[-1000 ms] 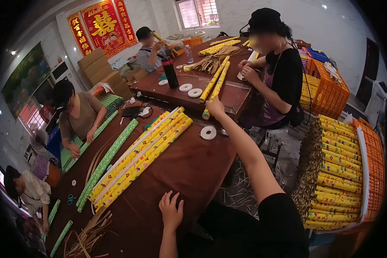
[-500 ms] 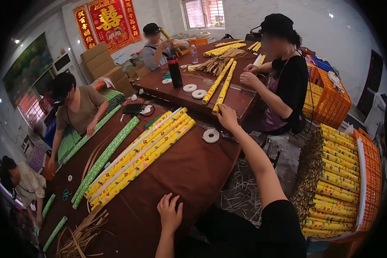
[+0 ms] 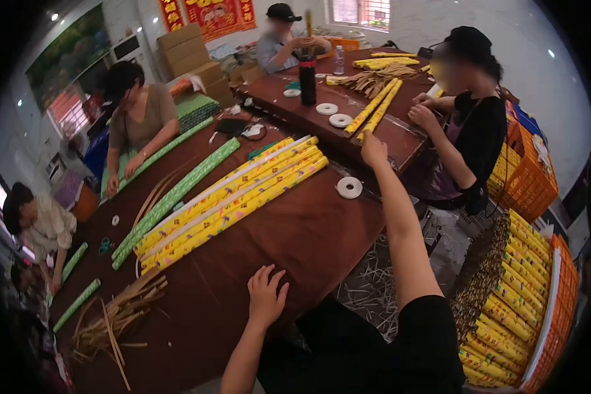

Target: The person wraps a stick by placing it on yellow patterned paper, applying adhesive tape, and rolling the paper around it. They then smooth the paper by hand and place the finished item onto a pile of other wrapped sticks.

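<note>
My right hand reaches forward to the far table, its fingers closed at the near end of one of two yellow patterned rolls lying side by side. On the near table's brown cover, my left hand rests with its fingers apart and nothing in it. Between that hand and the green rolls lies a bundle of yellow patterned rolls with white strips along it. A white tape ring is beside the bundle's right end.
Brown paper strips lie at the lower left. A dark bottle stands on the far table. A co-worker sits at the right; others work behind and left. Stacked yellow rolls fill an orange crate.
The view has shifted, so the tables appear further right. My right hand's fingers have closed round the roll's near end. The co-worker at the left has moved a hand along a green roll.
</note>
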`<action>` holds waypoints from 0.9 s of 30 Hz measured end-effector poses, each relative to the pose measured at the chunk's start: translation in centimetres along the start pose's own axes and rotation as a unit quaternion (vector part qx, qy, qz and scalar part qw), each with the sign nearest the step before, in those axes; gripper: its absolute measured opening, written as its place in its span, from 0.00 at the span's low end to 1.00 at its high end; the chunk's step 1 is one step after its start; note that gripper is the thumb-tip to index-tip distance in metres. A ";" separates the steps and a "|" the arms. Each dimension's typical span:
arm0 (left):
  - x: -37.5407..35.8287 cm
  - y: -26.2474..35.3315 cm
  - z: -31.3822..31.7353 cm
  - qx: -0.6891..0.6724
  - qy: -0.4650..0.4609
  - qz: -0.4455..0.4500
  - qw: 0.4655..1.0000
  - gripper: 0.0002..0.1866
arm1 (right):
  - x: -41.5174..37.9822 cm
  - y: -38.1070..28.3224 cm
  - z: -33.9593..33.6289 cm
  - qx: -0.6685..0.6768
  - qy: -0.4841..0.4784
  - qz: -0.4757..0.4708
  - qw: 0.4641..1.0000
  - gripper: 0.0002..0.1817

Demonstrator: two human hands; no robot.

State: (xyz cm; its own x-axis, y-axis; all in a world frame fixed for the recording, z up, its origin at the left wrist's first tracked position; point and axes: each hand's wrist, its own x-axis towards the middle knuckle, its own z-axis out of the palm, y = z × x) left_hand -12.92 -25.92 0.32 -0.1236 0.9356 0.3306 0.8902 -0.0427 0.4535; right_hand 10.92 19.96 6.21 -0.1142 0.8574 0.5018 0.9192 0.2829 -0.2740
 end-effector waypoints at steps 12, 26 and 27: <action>-0.4 -0.7 0.8 0.001 0.056 0.021 0.998 0.18 | -0.7 -0.1 1.2 -0.097 0.100 -0.073 0.987 0.33; -0.3 -1.1 0.3 -0.098 0.029 -0.023 0.995 0.16 | -12.0 -22.3 6.8 0.056 -0.028 -0.511 0.858 0.19; -0.2 -1.3 0.4 -0.125 0.031 -0.042 0.991 0.16 | -12.0 -22.5 6.7 0.061 0.010 -0.524 0.850 0.15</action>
State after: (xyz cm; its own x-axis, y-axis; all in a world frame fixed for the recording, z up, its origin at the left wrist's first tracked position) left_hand -13.86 -25.92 -0.61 -0.2266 0.9169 0.3286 0.7406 -0.0569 0.6695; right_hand -10.89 6.17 0.84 -0.8377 0.1006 0.5368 0.2710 0.9299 0.2487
